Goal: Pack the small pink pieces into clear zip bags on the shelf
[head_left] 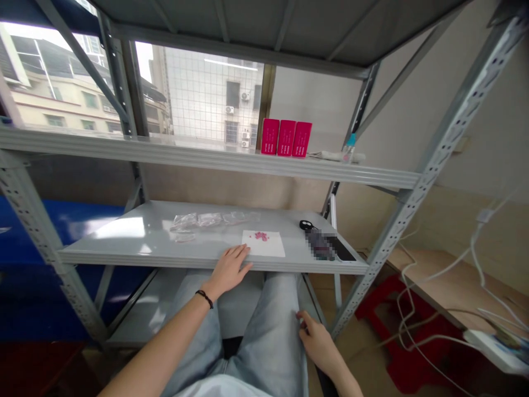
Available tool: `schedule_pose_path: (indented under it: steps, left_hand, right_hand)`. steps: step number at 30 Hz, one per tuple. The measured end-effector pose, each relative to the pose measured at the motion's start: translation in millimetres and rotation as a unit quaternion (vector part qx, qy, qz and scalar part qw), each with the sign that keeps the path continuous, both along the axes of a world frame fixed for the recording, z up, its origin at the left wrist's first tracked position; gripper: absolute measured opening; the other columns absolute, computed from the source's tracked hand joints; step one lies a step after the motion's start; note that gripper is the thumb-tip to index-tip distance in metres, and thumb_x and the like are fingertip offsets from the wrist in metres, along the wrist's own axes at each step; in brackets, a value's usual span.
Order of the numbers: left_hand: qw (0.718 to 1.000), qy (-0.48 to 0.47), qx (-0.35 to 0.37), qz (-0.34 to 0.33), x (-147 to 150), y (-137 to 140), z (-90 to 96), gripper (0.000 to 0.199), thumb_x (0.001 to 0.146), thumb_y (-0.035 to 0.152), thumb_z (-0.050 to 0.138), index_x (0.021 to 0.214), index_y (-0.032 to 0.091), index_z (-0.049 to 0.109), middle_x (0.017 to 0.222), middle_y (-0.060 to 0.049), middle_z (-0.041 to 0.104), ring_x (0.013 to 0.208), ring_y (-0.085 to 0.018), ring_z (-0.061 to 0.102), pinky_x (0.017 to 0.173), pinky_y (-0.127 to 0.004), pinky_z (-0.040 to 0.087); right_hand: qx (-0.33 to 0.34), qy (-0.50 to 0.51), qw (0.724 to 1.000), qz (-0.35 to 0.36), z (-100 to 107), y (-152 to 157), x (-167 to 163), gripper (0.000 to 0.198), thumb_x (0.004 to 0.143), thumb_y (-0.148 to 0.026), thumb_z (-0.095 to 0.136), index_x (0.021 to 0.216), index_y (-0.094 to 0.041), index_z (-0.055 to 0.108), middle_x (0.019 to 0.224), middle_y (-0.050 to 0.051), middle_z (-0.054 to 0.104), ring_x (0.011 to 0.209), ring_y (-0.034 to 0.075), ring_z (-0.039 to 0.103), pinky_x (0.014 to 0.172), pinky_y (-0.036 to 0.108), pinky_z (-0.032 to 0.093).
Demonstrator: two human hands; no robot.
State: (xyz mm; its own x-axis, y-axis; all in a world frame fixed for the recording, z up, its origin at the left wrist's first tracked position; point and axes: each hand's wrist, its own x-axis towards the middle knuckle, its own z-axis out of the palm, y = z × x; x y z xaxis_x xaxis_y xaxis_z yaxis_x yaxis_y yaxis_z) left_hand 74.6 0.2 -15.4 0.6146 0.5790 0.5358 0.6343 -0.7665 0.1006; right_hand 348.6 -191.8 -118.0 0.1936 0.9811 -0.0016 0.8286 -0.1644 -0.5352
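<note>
My left hand (229, 268) lies at the front edge of the grey metal shelf, fingers stretched out. Its fingertips reach the left edge of a square sheet of white paper (264, 251). On that sheet is a small heap of pinkish-red pieces (261, 236), too small to name. Beside my right thigh, low and away from the shelf, is my right hand (314, 337). Its fingers are loosely bent and a little apart against the jeans, with nothing visible in them. Crumpled clear plastic bags (198, 221) lie behind and left of the paper.
At the shelf's right end lie a black round item (306, 225), a blurred-out object and a dark phone-like slab (342, 249). Above stand three magenta boxes (286, 138) and a small blue-capped bottle (349, 148). Slotted metal posts (397, 231) flank the shelf; white cables (407, 309) hang at right.
</note>
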Motion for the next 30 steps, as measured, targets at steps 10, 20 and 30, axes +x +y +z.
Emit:
schedule_pose_path:
  steps: [10,20,30]
  left_hand:
    - [0.999,-0.021,0.028,-0.033,-8,1,-9.9,0.044,0.094,0.033,0.051,0.136,0.022,0.050,0.139,-0.011,0.056,0.128,-0.028,0.049,0.107,-0.047,0.038]
    - [0.998,-0.005,0.033,-0.055,-14,1,-9.2,0.048,0.091,0.020,0.052,0.138,0.020,0.047,0.140,-0.012,0.055,0.128,-0.026,0.048,0.108,-0.045,0.037]
    - [0.999,-0.002,0.013,-0.033,-10,-3,-6.3,0.050,0.087,0.017,0.052,0.136,0.021,0.049,0.139,-0.011,0.054,0.128,-0.026,0.047,0.108,-0.045,0.036]
  right_hand:
    - [0.043,0.110,0.993,-0.007,-56,47,25,0.018,0.068,-0.020,0.043,0.083,-0.023,0.053,0.070,-0.001,0.062,0.070,0.018,0.061,0.068,0.023,0.045]
    - [0.022,0.039,0.999,-0.029,-17,7,6,0.024,0.068,-0.012,0.045,0.085,-0.020,0.060,0.071,0.000,0.064,0.072,0.018,0.064,0.067,0.023,0.044]
    - [-0.123,-0.183,0.974,-0.047,5,-34,-23,0.044,0.087,-0.013,0.042,0.128,-0.013,0.059,0.107,0.021,0.070,0.092,0.033,0.071,0.076,0.040,0.052]
